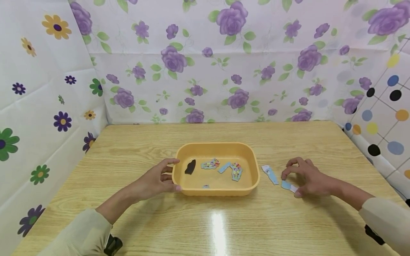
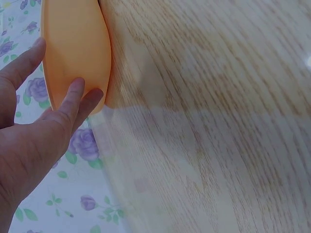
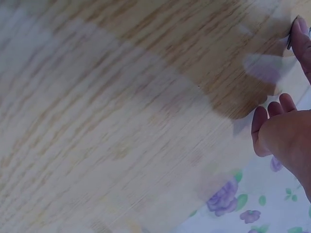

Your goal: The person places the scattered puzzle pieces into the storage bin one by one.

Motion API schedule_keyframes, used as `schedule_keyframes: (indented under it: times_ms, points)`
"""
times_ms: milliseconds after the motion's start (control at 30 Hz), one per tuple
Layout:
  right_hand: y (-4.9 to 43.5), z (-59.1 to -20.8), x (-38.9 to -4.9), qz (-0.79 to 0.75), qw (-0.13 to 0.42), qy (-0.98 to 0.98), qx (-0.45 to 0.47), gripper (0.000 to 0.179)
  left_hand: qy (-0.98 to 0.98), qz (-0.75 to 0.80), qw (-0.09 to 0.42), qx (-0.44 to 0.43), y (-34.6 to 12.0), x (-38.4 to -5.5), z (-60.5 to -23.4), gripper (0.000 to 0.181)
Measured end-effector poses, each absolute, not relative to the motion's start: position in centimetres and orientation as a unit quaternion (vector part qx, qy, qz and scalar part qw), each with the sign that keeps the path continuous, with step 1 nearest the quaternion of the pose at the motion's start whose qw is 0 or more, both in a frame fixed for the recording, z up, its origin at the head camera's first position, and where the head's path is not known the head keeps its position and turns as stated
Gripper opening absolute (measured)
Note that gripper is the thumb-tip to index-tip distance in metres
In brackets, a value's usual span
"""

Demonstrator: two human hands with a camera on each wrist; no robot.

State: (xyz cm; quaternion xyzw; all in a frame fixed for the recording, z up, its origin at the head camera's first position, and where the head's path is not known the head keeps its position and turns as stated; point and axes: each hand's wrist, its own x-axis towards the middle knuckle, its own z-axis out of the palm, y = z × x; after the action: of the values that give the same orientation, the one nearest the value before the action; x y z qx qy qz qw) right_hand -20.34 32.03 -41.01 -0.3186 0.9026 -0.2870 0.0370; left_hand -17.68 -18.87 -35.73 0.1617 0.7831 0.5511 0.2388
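Observation:
A yellow-orange plastic tray [image 1: 216, 192] stands on the table with several flat puzzle-like picture pieces inside. Spread fingers of my left hand [image 1: 158, 179] touch the tray's left end; in the left wrist view, the fingertips [image 2: 75, 90] lie against its outer wall. To the right of the tray, my right hand [image 1: 312, 179] pinches a light-blue and white piece [image 1: 288, 186] by its ends, between thumb and index finger. Another blue strip-like piece [image 1: 271, 175] lies between that hand and the tray. The right wrist view catches only part of the right hand [image 3: 286, 128].
Inside the tray lie a dark brown piece [image 1: 190, 167], two multicoloured pieces [image 1: 210, 164], a blue strip [image 1: 224, 167] and a small piece [image 1: 206, 186] by the near wall. The wood-grain table [image 1: 144, 142] meets flowered cloth [image 1: 205, 89] at the back and patterned sides.

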Motion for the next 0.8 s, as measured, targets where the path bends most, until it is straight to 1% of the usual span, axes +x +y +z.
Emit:
schedule_keyframes:
  times_ms: [267,467,700,800]
  points:
    - [31.87,-40.92,-20.05,-0.282,0.042,0.908,-0.309,0.051,0.785,0.547,0.240,0.162,-18.90,-17.70,-35.70,0.091]
    - [31.68,-40.87,-20.04,-0.306,0.022,0.891,-0.334,0.050,0.786,0.548,0.238,0.161,-18.89,-17.80,-35.71,0.091]
    - [31.88,-40.83,-20.03,-0.327,0.043,0.892,-0.309,0.048,0.784,0.549,0.239,0.162,-18.93,-17.81,-35.83,0.091]
    - [31.96,-40.81,-20.12,-0.329,0.041,0.892,-0.306,0.048,0.785,0.548,0.239,0.162,-18.96,-17.82,-35.84,0.091]
